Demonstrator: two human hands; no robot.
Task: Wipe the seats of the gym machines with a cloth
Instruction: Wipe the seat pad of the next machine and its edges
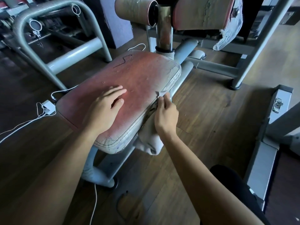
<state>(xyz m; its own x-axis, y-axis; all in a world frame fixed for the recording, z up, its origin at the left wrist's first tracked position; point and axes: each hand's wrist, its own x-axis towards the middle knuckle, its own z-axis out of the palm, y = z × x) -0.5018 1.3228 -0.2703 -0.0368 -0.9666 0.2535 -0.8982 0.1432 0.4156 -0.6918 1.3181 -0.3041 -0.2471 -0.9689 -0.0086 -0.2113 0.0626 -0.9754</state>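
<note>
Left hand (pixel 103 109) flat, fingers straight, on worn red padded seat (pixel 129 88) mid-frame, right hand (pixel 165 116) pinching grey cloth (pixel 149 140) at seat's right edge

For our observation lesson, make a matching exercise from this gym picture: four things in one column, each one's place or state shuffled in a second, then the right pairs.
Column one
1. left hand
2. right hand
3. cloth
4. white charger

Column two
A. lies on the floor beside the seat
B. hangs down at the seat's right side
C. rests flat on the red seat
D. grips the cloth at the seat's edge

Pairs: 1-C, 2-D, 3-B, 4-A
</note>
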